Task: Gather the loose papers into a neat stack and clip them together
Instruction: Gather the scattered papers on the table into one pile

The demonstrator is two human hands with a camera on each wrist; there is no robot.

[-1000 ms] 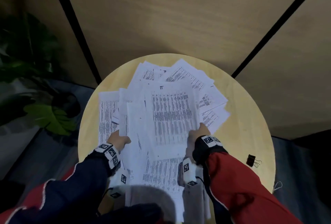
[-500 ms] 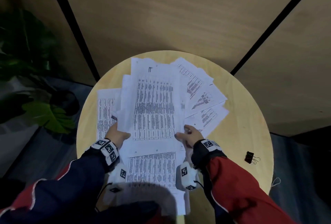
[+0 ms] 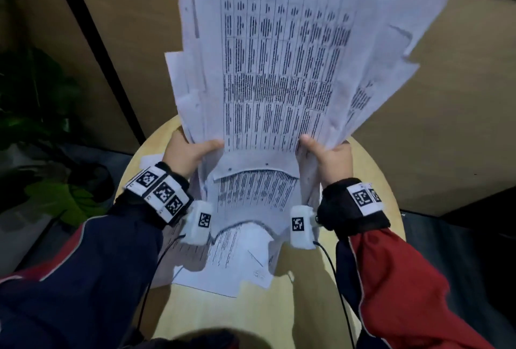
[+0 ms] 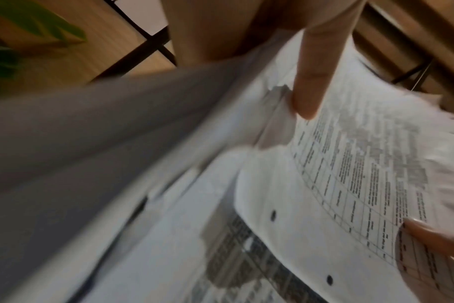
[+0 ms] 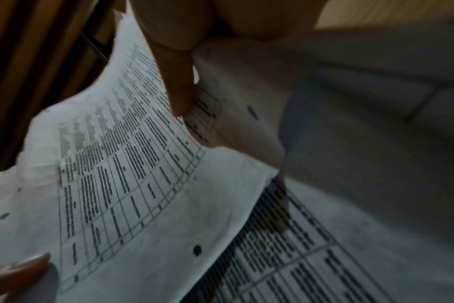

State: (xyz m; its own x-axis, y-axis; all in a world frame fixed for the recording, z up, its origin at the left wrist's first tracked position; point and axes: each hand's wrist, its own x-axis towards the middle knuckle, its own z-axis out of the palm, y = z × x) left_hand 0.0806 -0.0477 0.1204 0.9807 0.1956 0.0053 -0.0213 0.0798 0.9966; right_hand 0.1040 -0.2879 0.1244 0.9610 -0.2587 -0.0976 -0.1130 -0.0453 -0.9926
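Observation:
A thick, uneven bundle of printed papers (image 3: 284,63) stands upright above the round wooden table (image 3: 321,306), its edges fanned out at the top. My left hand (image 3: 192,150) grips its lower left side, thumb on the front sheet. My right hand (image 3: 326,153) grips the lower right side the same way. The wrist views show the papers (image 4: 350,174) (image 5: 122,184) close up, with my left thumb (image 4: 311,86) and my right thumb (image 5: 179,88) pressed on the top printed page. A few sheets (image 3: 237,259) still lie flat on the table below the bundle. No clip is visible.
A green leafy plant (image 3: 42,125) stands to the left of the table. Wooden wall panels (image 3: 134,41) with black seams rise behind. Bare tabletop (image 3: 237,318) shows at the near edge.
Both hands have lifted the gathered papers off the table and tipped them upright, close to the camera. The view has shifted, and the black binder clip at the table's right edge is out of sight.

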